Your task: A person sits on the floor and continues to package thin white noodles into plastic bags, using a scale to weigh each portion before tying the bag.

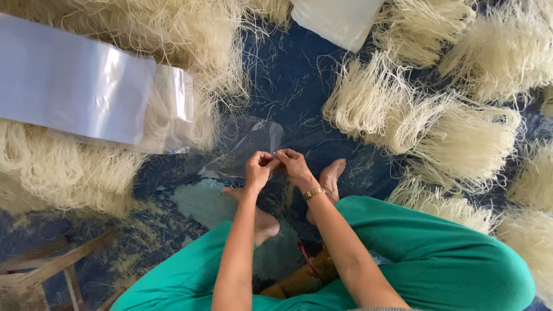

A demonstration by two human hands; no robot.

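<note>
My left hand [258,167] and my right hand [295,165] meet in front of me, fingertips pinched together on the edge of a thin clear plastic bag [245,144] that hangs out over the blue sheet. A gold watch sits on my right wrist. My bare feet [330,178] rest just below the hands. Folded bundles of pale dried noodles [403,109] lie to the right of my hands, apart from them.
A big loose heap of noodles [115,34] fills the upper left, with a stack of flat clear plastic bags [75,86] on top. A white sack [337,20] lies at the top. A wooden frame [52,265] is at lower left. Blue tarp [294,75] covers the ground.
</note>
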